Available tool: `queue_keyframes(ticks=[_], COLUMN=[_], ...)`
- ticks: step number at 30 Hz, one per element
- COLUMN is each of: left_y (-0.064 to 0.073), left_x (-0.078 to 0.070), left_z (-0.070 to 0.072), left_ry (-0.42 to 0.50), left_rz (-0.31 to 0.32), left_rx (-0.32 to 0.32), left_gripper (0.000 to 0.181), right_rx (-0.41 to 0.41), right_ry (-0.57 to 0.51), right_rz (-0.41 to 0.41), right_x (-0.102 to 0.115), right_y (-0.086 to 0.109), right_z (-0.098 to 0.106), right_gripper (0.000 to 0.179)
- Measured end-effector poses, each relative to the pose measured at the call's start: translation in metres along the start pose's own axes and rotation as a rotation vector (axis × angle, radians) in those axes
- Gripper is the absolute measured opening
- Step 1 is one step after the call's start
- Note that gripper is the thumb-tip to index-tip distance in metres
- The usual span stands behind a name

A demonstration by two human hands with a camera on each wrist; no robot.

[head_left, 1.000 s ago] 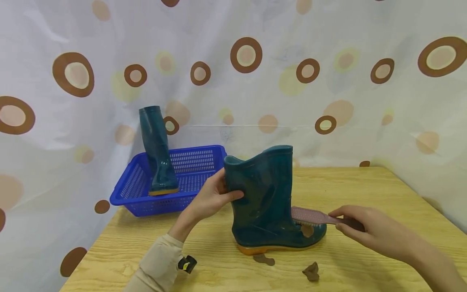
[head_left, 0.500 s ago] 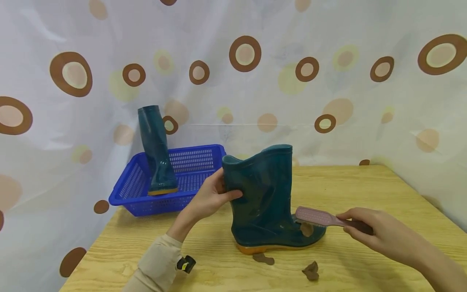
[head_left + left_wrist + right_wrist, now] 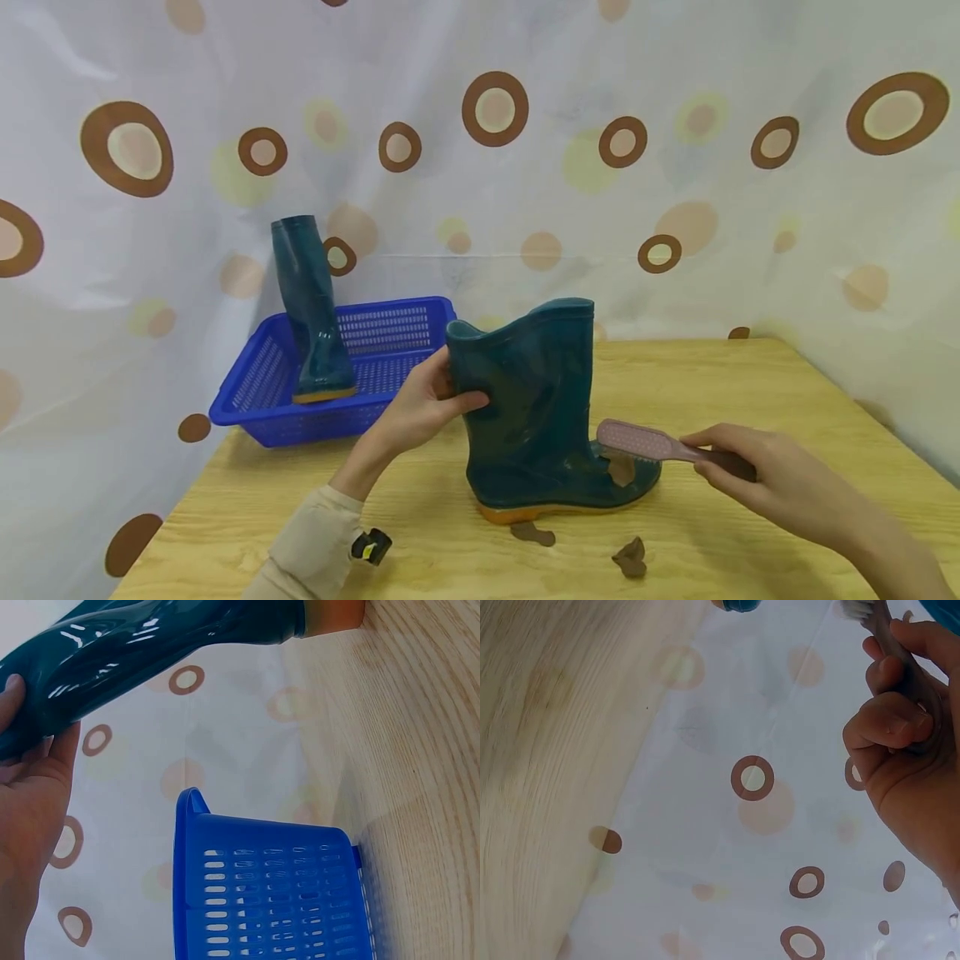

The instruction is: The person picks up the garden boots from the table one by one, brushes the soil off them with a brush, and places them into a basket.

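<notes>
A dark green rubber boot with a yellow-orange sole stands upright on the table, toe to the right. My left hand grips the back of its shaft near the top, thumb on the near side; the left wrist view shows the same hold on the boot. In my right hand is the handle of a pinkish brush, bristles down over the instep. A brown patch clings to the boot's foot just below the brush. Whether the bristles touch the boot is hard to tell. Fingers curl round the handle in the right wrist view.
A blue plastic basket stands at the back left, with a second green boot upright in it. Two brown pieces lie on the wooden table in front of the boot. A patterned sheet hangs behind.
The brush has slid a little along the boot's foot, toward the toe and then back, still in my right hand. My left hand keeps its hold; the head view has shifted slightly.
</notes>
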State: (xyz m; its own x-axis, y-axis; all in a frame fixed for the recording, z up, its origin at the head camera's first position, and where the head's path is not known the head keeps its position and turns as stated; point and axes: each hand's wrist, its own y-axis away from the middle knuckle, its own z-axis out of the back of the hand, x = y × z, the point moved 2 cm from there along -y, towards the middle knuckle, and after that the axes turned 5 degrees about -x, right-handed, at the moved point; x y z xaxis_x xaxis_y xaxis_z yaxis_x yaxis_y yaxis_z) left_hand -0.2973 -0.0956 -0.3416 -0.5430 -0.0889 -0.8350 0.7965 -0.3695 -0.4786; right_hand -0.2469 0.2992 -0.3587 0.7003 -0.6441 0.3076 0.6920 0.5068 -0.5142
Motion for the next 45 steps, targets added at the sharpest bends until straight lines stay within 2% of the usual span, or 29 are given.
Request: queue_keyframes(ticks=[3,7,19,29,35,39,45], left_y=[0.002,0.005,0.01,0.012,0.009,0.006,0.002], left_x=[-0.001,-0.002,-0.003,0.005,0.006,0.006,0.007], left_z=[0.003,0.007,0.012,0.007,0.004,0.003,0.002], left_ry=[0.002,-0.007,0.013,0.035,0.039,0.045,0.03], left_rz=[0.006,0.005,0.0,-0.014,-0.029,-0.036,-0.036], left_rx=[-0.002,-0.01,-0.01,0.002,0.009,0.02,0.02], left_gripper=[0.054,0.053,0.054,0.055,0.054,0.054,0.052], right_rx=[0.028,0.041,0.001,0.046,-0.009,-0.046,0.036], right_ry=[-0.058,-0.069,0.033,0.082,0.109,0.124,0.109], right_rz=[0.028,0.049,0.009,-0.032,-0.084,-0.066,-0.032], right_x=[0.002,0.002,-0.004,-0.017,-0.017,-0.014,-0.012], right_y=[-0.004,-0.007,-0.003,0.007,0.006,0.003,0.002], right_z=[-0.006,-0.011,-0.017,-0.015,-0.011,-0.012,-0.018], right_gripper=[0.025,0.025,0.02,0.019,0.018,0.018,0.015])
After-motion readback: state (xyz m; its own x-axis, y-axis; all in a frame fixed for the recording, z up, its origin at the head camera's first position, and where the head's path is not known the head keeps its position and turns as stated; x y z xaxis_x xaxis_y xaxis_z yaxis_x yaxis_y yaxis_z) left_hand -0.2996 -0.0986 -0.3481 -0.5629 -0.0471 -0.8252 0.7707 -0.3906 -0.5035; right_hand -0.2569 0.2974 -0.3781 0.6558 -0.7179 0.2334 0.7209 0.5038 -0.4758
